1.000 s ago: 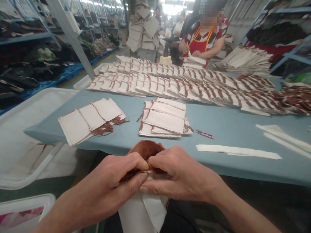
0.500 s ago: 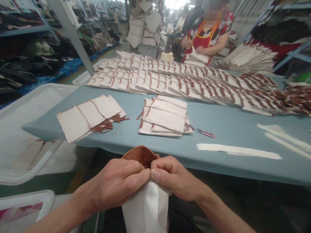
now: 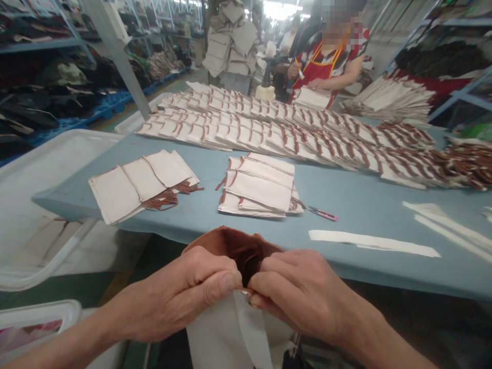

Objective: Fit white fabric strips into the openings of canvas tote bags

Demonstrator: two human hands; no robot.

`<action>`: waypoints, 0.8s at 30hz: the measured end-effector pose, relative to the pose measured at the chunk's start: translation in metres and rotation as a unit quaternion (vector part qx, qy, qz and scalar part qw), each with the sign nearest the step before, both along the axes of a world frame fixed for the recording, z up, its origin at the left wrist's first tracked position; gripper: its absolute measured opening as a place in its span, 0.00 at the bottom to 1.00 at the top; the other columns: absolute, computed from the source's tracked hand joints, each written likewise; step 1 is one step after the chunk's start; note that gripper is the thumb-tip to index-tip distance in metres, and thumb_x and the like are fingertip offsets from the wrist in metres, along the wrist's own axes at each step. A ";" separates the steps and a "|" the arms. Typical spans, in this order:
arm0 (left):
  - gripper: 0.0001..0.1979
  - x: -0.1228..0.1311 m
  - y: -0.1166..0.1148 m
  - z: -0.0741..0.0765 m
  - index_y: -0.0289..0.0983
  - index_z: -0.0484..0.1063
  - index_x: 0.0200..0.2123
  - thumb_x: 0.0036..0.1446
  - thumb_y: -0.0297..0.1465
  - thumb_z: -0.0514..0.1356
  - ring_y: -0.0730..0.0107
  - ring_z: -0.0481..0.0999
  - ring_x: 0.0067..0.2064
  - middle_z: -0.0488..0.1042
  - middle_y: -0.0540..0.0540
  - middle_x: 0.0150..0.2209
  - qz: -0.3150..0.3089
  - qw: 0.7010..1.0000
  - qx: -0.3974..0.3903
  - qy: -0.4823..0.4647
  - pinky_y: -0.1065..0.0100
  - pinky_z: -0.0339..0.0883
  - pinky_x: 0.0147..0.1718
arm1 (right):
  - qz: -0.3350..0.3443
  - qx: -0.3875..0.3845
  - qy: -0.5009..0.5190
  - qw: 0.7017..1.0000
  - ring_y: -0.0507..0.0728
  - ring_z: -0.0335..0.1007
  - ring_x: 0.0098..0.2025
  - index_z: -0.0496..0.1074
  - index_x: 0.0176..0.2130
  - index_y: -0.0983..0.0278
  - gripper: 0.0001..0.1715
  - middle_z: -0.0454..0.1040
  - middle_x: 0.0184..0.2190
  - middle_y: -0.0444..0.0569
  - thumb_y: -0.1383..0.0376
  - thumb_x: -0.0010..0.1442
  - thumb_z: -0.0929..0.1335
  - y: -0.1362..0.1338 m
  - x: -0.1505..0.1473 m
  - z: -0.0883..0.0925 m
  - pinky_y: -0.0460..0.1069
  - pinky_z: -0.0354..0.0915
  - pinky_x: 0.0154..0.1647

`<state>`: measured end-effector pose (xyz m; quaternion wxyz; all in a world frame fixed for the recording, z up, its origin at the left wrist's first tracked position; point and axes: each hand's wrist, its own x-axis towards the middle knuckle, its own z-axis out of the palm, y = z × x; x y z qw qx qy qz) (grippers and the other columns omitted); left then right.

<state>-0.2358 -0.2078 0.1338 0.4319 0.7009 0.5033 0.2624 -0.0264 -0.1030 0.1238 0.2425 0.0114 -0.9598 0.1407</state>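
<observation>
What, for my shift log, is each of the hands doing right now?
Left hand: closed, holding the brown-lined bag.
Right hand: closed, holding the same bag.

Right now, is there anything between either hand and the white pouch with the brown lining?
No, nothing visible: the left hand and right hand both grip the rim of the pouch directly. The pink-handled snips and the white strip lie apart, on the table beyond.
</observation>
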 end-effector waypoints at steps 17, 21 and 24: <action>0.15 0.009 -0.010 -0.013 0.39 0.64 0.31 0.73 0.25 0.48 0.71 0.69 0.26 0.71 0.52 0.26 -0.079 0.944 0.249 0.202 0.65 0.56 0.26 | 0.030 -0.151 -0.146 0.977 0.52 0.63 0.24 0.65 0.27 0.62 0.22 0.72 0.24 0.45 0.65 0.73 0.59 0.002 -0.002 -0.004 0.50 0.52 0.27; 0.12 0.002 -0.011 -0.019 0.39 0.66 0.34 0.72 0.26 0.50 0.70 0.73 0.29 0.74 0.52 0.29 -0.085 0.966 0.183 0.164 0.68 0.60 0.30 | 0.013 -0.028 -0.062 0.998 0.53 0.59 0.23 0.68 0.27 0.63 0.21 0.70 0.22 0.45 0.67 0.72 0.60 -0.003 0.001 -0.015 0.52 0.50 0.26; 0.11 -0.004 -0.011 -0.022 0.39 0.70 0.37 0.73 0.29 0.51 0.71 0.75 0.32 0.76 0.51 0.31 -0.064 0.982 0.128 0.121 0.71 0.62 0.33 | 0.011 -0.061 -0.040 0.997 0.54 0.61 0.26 0.69 0.30 0.64 0.22 0.72 0.25 0.46 0.65 0.75 0.58 -0.001 0.004 -0.020 0.51 0.55 0.30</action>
